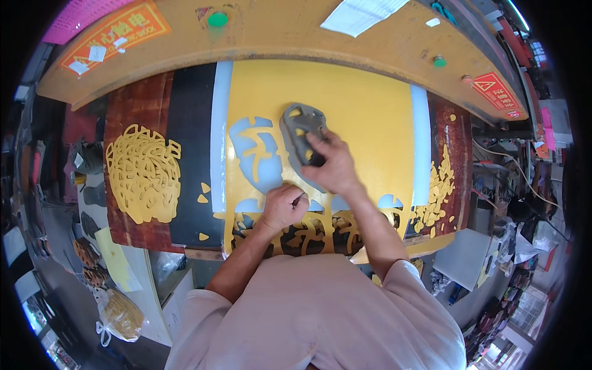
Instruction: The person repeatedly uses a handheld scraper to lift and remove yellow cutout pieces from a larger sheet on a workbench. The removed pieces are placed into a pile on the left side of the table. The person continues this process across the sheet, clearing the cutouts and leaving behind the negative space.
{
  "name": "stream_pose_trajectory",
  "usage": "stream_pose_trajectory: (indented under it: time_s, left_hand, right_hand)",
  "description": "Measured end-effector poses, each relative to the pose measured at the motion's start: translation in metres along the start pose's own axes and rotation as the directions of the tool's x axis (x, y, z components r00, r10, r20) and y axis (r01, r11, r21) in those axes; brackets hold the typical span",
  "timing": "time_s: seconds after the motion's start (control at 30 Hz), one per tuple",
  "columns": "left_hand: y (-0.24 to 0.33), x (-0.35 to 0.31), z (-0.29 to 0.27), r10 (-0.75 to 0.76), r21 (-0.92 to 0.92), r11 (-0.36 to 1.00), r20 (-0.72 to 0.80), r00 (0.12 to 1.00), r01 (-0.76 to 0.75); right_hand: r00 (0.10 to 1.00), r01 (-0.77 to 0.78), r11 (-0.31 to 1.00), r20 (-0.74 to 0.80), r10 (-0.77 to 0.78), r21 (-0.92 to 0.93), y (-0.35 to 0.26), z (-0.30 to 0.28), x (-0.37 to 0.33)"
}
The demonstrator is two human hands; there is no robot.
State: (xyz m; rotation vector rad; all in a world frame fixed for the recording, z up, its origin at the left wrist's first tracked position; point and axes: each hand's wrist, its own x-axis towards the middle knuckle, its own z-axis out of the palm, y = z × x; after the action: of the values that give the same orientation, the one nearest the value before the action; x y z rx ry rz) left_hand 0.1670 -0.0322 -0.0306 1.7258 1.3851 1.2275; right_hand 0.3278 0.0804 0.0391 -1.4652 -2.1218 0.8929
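Observation:
A yellow sheet (364, 123) lies over a pale blue board (420, 142) on the worktable. On the sheet stands a grey metal cutting die (303, 117), shaped like a shoe sole with openings in it. My right hand (333, 161) grips the die at its right side, slightly blurred. My left hand (285, 206) is closed in a fist at the die's lower left; what its fingers hold, if anything, is hidden. Left of the die, a sole-shaped cutout (266, 166) in the sheet shows the blue board beneath. A row of similar cutouts (305, 237) runs along the near edge.
A pile of yellow cut pieces (145, 176) lies on the left, with small yellow scraps (438, 191) heaped on the right. An orange machine beam (277, 44) spans the far side. A plastic bag of yellow pieces (122, 316) sits low on the left.

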Motion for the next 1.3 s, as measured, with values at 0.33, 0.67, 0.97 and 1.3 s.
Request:
stream_pose_trajectory:
  time_s: [0.33,0.67,0.97,1.3]
  left_hand:
    - [0.059,0.036,0.001,-0.348,0.199,0.93,0.209,0.914,0.309]
    - [0.032,0.082,-0.113,-0.57,-0.245,0.719,0.326,0.754,0.65]
    - [0.026,-0.101,-0.245,-0.898,-0.268,0.284,0.261,0.353,0.921]
    - [-0.01,-0.038,-0.217,-0.686,0.266,0.662,-0.159,0.71,0.7]
  right_hand:
    - [0.887,-0.458,0.457,0.36,0.289,0.762,0.015,-0.072,0.036]
    - [0.903,-0.395,0.369,0.283,0.323,0.841,0.028,-0.074,0.028]
    - [0.934,-0.343,0.269,0.297,0.198,0.9,0.035,-0.067,0.02]
    - [0.949,-0.305,0.679,0.149,0.279,0.668,0.018,-0.047,0.001]
